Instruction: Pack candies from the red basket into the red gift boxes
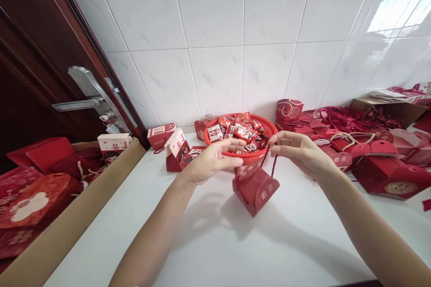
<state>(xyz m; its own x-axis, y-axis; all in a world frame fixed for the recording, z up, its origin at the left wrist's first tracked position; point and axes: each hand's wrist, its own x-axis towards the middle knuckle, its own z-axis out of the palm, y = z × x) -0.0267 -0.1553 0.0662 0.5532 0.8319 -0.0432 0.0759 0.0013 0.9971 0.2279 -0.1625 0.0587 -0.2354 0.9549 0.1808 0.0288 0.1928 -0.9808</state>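
A small red gift box [256, 189] hangs tilted just over the white table by its dark red cord. My right hand [298, 150] pinches that cord between thumb and fingers, above the box. To the left is my left hand [213, 159], its thumb and fingers apart, close to the box's upper left side; nothing shows between them. Right behind both hands stands a red plastic basket [272, 131] filled with small wrapped candies [245, 132], its front rim partly hidden by my fingers.
Several small red and white boxes [178, 149] stand left of the basket. On the right lie many red boxes [392, 175] and an open carton [409, 114] with ribbons. A cardboard box [111, 179] of red packages is at the left, beside a dark door [40, 54]. White tiles back the table [141, 233].
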